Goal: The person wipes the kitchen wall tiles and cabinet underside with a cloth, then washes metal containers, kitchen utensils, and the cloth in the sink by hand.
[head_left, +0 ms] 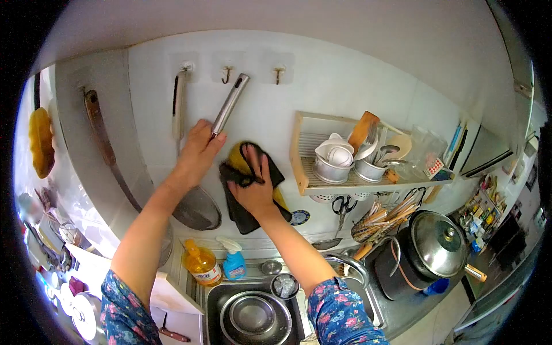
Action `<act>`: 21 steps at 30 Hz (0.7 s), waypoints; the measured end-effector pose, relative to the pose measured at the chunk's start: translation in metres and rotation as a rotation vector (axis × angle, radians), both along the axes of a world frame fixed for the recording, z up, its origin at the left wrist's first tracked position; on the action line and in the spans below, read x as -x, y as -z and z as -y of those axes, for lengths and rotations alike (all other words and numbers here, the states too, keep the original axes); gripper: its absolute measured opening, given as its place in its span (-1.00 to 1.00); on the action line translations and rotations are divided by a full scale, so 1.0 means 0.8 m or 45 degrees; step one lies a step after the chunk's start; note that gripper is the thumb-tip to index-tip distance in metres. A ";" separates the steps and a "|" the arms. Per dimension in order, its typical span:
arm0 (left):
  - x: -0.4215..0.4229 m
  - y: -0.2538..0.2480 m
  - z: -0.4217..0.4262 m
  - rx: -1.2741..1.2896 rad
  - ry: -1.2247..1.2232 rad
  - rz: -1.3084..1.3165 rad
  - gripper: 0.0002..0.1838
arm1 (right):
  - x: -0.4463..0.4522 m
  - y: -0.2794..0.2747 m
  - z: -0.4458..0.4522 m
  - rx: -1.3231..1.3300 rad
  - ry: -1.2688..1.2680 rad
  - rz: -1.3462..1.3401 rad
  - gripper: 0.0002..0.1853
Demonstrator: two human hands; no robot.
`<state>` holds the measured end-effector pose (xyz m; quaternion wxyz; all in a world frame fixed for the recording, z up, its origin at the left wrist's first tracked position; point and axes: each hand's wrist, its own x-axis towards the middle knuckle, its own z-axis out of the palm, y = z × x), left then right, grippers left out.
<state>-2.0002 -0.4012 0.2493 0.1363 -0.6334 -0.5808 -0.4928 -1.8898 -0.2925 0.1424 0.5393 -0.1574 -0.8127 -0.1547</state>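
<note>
My left hand (198,146) is closed round a utensil with a shiny metal handle (231,103), tilted up to the right in front of the white wall. Below that hand, a round, dark grey utensil head (197,210) lies close to the wall; whether it belongs to the held handle or to the white-handled utensil (179,103) hanging beside it, I cannot tell. My right hand (251,187) presses a black and yellow cloth (247,213) to the wall, its fingers partly under a fold. Above are two bare hooks (226,75).
A wooden rack (299,152) with cups and utensils is fixed at right. Below are a sink (215,305) holding metal bowls, an amber bottle (202,264), a blue spray bottle (234,265) and a faucet (356,264). A lidded pot (440,244) stands right; a knife (174,334) lies lower left.
</note>
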 end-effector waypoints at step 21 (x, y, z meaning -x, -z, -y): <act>0.010 0.026 0.005 0.159 0.372 0.438 -0.66 | 0.010 -0.096 0.004 -0.003 0.022 -0.162 -0.46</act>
